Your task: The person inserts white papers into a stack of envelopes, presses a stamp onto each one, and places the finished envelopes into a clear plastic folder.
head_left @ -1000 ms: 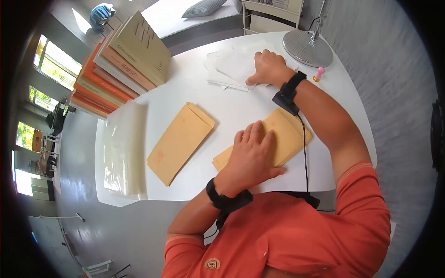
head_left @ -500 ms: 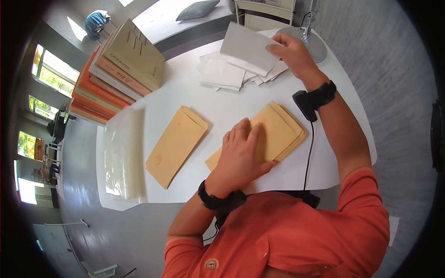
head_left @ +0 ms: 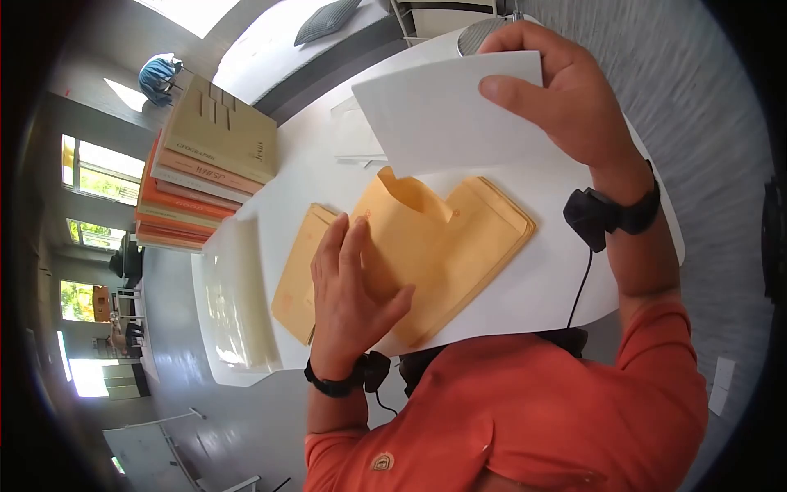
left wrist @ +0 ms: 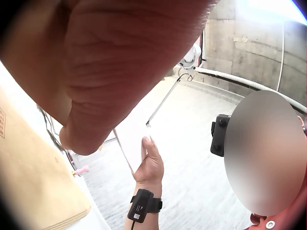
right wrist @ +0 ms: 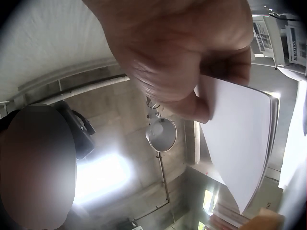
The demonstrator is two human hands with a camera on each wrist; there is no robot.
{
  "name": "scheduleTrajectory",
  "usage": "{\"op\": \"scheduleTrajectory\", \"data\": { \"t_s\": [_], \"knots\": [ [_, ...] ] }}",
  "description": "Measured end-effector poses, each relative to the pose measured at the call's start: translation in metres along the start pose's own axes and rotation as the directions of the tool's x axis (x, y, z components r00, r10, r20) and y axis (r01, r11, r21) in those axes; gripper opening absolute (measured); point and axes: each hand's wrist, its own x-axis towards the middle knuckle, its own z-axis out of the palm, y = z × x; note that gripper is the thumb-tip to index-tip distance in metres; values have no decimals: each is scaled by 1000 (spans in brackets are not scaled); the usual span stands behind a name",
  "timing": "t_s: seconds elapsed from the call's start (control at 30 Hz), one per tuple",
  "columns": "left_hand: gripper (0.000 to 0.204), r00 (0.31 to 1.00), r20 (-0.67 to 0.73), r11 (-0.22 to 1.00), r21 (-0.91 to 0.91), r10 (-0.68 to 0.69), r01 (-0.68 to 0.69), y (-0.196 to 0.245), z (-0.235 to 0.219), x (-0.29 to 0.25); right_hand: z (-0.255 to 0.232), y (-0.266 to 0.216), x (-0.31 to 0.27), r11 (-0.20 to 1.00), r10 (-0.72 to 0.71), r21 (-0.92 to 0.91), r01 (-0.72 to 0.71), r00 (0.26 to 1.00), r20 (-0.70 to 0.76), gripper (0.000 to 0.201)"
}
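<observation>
In the head view, my right hand (head_left: 566,98) pinches a piece of white paper (head_left: 443,115) by its right end, with the thumb on the near face. The right wrist view shows the paper (right wrist: 240,134) hanging from that grip, layered along one edge. My left hand (head_left: 348,295) lies with fairly straight fingers on a tan paper envelope (head_left: 393,246), whose upper end gapes. This envelope overlaps a stack of tan envelopes (head_left: 496,225) on its right and another tan envelope pile (head_left: 295,287) on its left. The left wrist view shows the stack's layered edge (left wrist: 72,215).
A white table (head_left: 557,287) carries everything. Upright books (head_left: 209,156) stand at the far left, beside a clear plastic sheet (head_left: 238,303). More white papers (head_left: 352,135) lie behind the held one. A lamp base (head_left: 484,34) is at the back; a pink-handled stamp (left wrist: 82,170) shows in the left wrist view.
My right hand has picked white paper off the back pile and brought it nearer, over the envelopes. My left hand has shifted left with the top envelope, and its mouth has opened.
</observation>
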Motion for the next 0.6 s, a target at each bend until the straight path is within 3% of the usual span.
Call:
{"op": "scheduleTrajectory", "data": {
  "t_s": [0.13, 0.23, 0.3, 0.4, 0.5, 0.6],
  "knots": [
    [101, 999, -40, 999, -20, 36, -37, -5, 2, -4, 11, 10, 1, 987, 61, 138, -79, 990, 130, 18],
    [103, 995, -77, 996, -39, 71, -74, -8, 1, -6, 10, 18, 2, 1000, -26, -12, 29, 984, 174, 26],
    [103, 996, -61, 995, -66, 71, -75, -9, 0, -8, 8, 18, 2, 996, 92, -7, -93, 958, 272, 28],
    [104, 994, -45, 992, -80, 97, -100, -9, -1, -7, 6, 22, 4, 987, 114, 68, -149, 924, 364, 30],
    [104, 992, -37, 990, -64, 121, -123, -9, 1, -6, 5, 23, 6, 988, 149, -13, -156, 906, 397, 30],
    [104, 993, -25, 991, -65, 117, -119, -11, 3, -7, 6, 21, 6, 983, 159, 23, -184, 900, 405, 29]
  ]
}}
